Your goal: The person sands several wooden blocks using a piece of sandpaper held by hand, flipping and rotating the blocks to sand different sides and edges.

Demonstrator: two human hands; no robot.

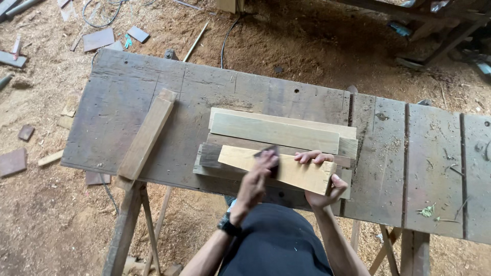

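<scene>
Head view: we press a dark sanding pad (269, 155) with our left hand (255, 179) onto a pale rectangular wooden block (291, 171); our right hand (322, 191) clamps its end, steadying it atop stacked planks (276, 132) on the weathered table (409, 153).

No packages, labels, signs or screens visible.

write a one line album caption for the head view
Left hand rubs dark sandpaper along a pale plank steadied by right hand.
</scene>
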